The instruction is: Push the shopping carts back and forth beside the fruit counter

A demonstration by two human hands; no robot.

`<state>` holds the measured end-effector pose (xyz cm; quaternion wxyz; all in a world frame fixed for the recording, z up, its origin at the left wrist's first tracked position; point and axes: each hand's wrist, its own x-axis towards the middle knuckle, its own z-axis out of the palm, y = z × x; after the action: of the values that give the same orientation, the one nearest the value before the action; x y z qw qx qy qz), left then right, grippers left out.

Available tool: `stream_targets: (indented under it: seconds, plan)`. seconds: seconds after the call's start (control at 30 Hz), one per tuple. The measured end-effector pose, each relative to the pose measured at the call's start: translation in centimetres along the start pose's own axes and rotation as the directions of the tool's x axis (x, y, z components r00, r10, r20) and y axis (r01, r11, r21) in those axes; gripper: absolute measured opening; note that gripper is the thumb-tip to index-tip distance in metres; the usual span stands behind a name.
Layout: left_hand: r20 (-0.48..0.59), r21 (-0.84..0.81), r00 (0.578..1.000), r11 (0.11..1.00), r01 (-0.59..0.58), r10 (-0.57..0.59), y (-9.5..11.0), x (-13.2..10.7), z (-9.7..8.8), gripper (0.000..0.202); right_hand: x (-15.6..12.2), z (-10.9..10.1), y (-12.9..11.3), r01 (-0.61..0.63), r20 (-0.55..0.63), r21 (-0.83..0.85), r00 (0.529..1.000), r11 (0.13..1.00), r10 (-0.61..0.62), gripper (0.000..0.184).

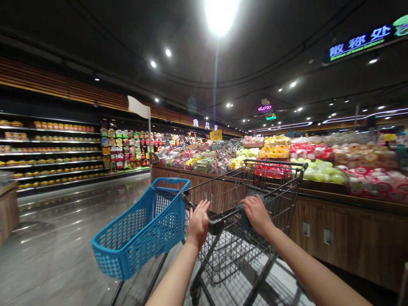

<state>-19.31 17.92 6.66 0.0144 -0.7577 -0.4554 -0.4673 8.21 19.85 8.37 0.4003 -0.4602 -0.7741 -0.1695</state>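
Observation:
A dark wire shopping cart (219, 259) stands right in front of me, and the inside of its basket shows no goods. My left hand (198, 223) is closed over the left end of the cart's handle (225, 214). Farther right, my right hand (257, 213) wraps over the handle by a grey-blue panel. My palms and the undersides of my fingers are hidden. Close by my left hand is a blue plastic basket cart (140, 250) on dark legs, tilted in view; nothing shows inside it.
A wooden display counter (353, 242) piled with wrapped fruit and vegetables runs along the front and right. Shelves of jars (63, 151) and a rack of packets (124, 148) line the left wall. Shiny grey floor (63, 255) lies to the left. A white flag (138, 107) stands on a pole.

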Motion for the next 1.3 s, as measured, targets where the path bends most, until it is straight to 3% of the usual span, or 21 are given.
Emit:
stream_targets:
  seconds: [0.27,0.37,0.63,0.93,1.17,1.3]
  plan:
    - [-0.029,-0.013,1.000,1.000,-0.008,0.007,-0.2,-0.2,0.3,0.053,-0.6,0.3,-6.3,0.099,0.031,0.057,0.994,0.993,-0.101,0.030]
    - [-0.012,-0.002,1.000,1.000,-0.010,0.010,-0.3,-0.1,0.3,0.054,-0.7,0.4,-7.3,0.122,0.029,0.082,0.992,0.989,-0.125,0.031]
    - [0.019,-0.024,1.000,1.000,0.013,-0.012,0.2,-0.1,0.1,0.056,-0.7,0.3,-4.5,0.168,0.022,0.103,0.985,0.980,-0.171,0.034]
    - [0.004,-0.040,1.000,0.999,0.008,-0.008,0.4,-0.1,0.1,0.055,-0.1,-0.4,1.8,0.005,-0.025,0.044,1.000,0.999,-0.004,0.037]
    - [-0.029,-0.057,0.999,0.998,0.025,-0.026,0.9,-0.4,0.2,0.054,-0.7,-0.1,0.2,-0.040,-0.043,0.048,0.998,0.998,0.042,0.038]
    - [-0.050,-0.050,0.998,0.999,0.021,-0.024,1.1,-0.5,0.3,0.053,-0.7,-0.4,-2.1,0.026,0.012,0.039,1.000,0.999,-0.026,0.037]
